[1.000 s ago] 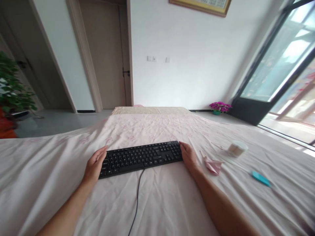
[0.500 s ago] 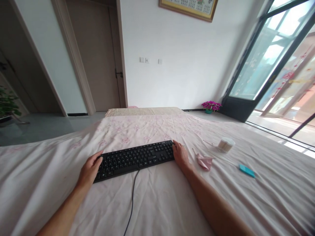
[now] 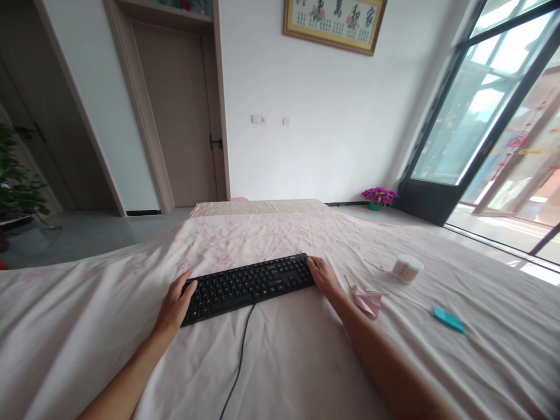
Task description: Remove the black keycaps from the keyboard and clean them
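A black keyboard (image 3: pixel 249 286) lies on a pale pink flowered sheet (image 3: pixel 284 356), its black cable (image 3: pixel 238 367) trailing toward me. My left hand (image 3: pixel 175 304) grips the keyboard's left end, thumb over the keys. My right hand (image 3: pixel 322 274) holds its right end. Both forearms reach in from the bottom edge.
To the right of the keyboard lie a folded pink paper (image 3: pixel 366 301), a round tub of cotton swabs (image 3: pixel 406 269) and a small teal object (image 3: pixel 448 319). Beyond are a closed door (image 3: pixel 179 116), a potted purple flower (image 3: pixel 378 196), glass doors (image 3: pixel 494 111) and a green plant (image 3: pixel 17 186).
The view has tilted up and shifted slightly, showing more of the framed picture. Both hands stay on the keyboard's ends; the keyboard has barely moved on the sheet.
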Tool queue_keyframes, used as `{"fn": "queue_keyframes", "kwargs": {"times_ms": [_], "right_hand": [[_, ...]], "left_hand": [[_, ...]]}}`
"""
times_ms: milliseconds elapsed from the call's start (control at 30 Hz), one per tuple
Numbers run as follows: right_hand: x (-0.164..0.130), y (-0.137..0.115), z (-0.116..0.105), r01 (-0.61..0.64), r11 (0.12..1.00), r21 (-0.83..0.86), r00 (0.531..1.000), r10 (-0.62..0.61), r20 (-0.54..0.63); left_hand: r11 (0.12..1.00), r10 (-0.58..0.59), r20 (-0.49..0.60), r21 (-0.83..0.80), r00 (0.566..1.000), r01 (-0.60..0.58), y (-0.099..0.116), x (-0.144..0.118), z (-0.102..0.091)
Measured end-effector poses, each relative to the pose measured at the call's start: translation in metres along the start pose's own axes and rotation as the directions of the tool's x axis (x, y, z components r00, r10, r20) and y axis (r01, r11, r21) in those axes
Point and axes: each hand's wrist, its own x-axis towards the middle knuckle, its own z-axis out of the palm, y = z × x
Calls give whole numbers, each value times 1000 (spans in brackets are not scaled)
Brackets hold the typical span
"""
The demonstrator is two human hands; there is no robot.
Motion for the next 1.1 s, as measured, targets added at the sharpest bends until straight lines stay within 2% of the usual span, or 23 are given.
{"fn": "queue_keyframes", "kwargs": {"times_ms": [133,267,433,567,667,767,933,1000,1100], "right_hand": [[22,19,-13,-87,991,-101,996,90,24],[34,38,-22,-161,959,-234,981,181,67],[36,49,-32,-226,898,-376,960,271,70],[38,59,-55,-291,849,-441,934,352,62],[35,55,-67,-285,846,-451,938,342,49],[26,35,-58,-205,894,-398,966,251,67],[6,3,-20,-92,966,-242,985,123,118],[5,3,-12,-95,976,-196,989,116,95],[13,15,-11,-145,979,-143,987,153,45]], "left_hand": [[995,22,19,98,1000,-24,-4,6,6],[992,33,32,120,999,-37,-13,10,7],[992,12,31,127,999,-16,-14,8,6],[989,-5,32,146,999,1,-11,8,6],[988,3,31,156,1000,-8,-12,10,9],[985,11,37,174,999,-17,-12,12,13],[983,17,43,179,999,-25,-7,15,23],[986,29,46,164,999,-36,-4,18,30],[989,50,53,134,997,-57,2,29,46]]}}
